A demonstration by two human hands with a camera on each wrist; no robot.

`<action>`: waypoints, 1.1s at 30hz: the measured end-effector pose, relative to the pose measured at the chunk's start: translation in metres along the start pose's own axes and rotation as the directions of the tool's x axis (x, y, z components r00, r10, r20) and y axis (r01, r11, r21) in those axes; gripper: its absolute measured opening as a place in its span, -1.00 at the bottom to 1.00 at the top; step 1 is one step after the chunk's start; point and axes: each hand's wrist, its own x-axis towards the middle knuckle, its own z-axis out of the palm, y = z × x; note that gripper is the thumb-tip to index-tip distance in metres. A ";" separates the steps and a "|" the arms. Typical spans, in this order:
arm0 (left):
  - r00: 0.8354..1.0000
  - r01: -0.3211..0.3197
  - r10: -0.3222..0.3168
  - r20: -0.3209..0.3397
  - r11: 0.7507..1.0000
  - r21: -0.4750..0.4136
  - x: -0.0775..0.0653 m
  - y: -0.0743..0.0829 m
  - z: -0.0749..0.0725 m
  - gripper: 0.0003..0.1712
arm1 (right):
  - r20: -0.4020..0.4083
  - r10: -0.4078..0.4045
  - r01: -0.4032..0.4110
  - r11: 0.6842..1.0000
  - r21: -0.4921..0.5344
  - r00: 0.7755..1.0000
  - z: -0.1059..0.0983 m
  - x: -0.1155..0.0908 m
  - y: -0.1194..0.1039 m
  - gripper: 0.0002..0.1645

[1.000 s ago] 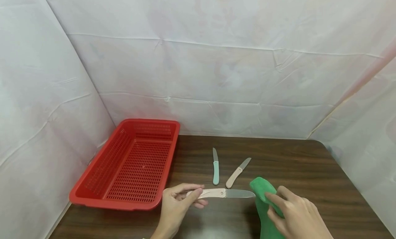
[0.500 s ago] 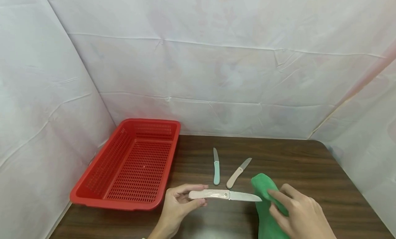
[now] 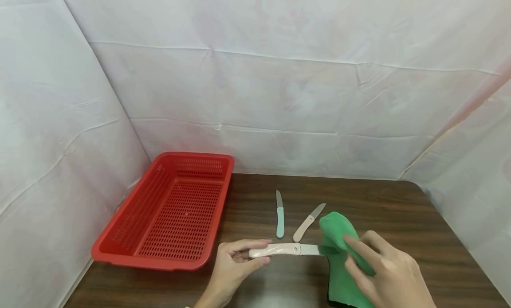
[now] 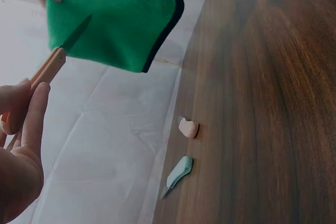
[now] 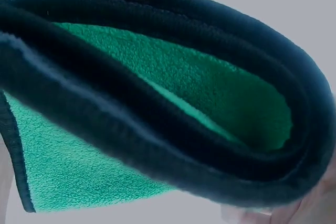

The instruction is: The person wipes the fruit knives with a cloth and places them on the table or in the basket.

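Observation:
My left hand (image 3: 235, 266) pinches the pale pink handle of a folding knife (image 3: 275, 250), its blade unfolded and pointing right. The blade's tip end lies against a green cloth (image 3: 337, 230), in front of it or partly covered; I cannot tell which. In the left wrist view the knife (image 4: 50, 66) slants up toward the cloth (image 4: 121, 24), which has a dark border. My right hand (image 3: 391, 272) pinches the folded cloth between thumb and fingers. The cloth (image 5: 94, 161) fills most of the right wrist view and hides the knife there.
On the brown wooden table (image 3: 379, 201) lie a knife with a light blue handle (image 3: 280, 221) and one with a beige handle (image 3: 304, 228), blades unfolded. A red plastic basket (image 3: 159, 263) stands at the left. White sheeting (image 3: 279, 86) surrounds the table.
My left hand has moved the knife slightly right, turning it a little on the way. The cloth has shifted up and left, and the blade's end now meets it.

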 end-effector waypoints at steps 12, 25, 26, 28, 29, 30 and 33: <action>0.998 -0.066 0.066 -0.001 0.997 -0.035 0.002 -0.001 0.001 -0.65 | 0.109 -0.121 0.116 0.992 0.045 0.987 0.022 0.007 -0.025 -0.52; 0.993 -0.121 0.120 -0.014 0.986 -0.117 0.001 -0.001 0.005 -0.67 | 0.147 -0.211 0.217 0.976 -0.027 0.966 0.038 -0.002 -0.030 -0.51; 0.992 -0.123 0.122 -0.017 0.985 -0.118 0.001 -0.001 0.005 -0.67 | 0.154 -0.209 0.216 0.976 -0.031 0.966 0.039 -0.003 -0.029 -0.51; 0.992 -0.126 0.124 -0.023 0.984 -0.125 0.001 0.000 0.005 -0.67 | 0.164 -0.206 0.215 0.976 -0.040 0.965 0.038 -0.005 -0.027 -0.51; 0.992 -0.125 0.123 -0.027 0.983 -0.131 0.001 0.000 0.005 -0.67 | 0.168 -0.202 0.212 0.976 -0.043 0.965 0.038 -0.006 -0.025 -0.50; 0.992 -0.126 0.123 -0.031 0.983 -0.136 0.001 0.000 0.004 -0.67 | 0.172 -0.197 0.208 0.977 -0.047 0.965 0.038 -0.007 -0.024 -0.50; 0.992 -0.129 0.125 -0.033 0.979 -0.157 0.001 0.001 0.002 -0.68 | 0.179 -0.178 0.192 0.979 -0.068 0.968 0.035 -0.010 -0.019 -0.51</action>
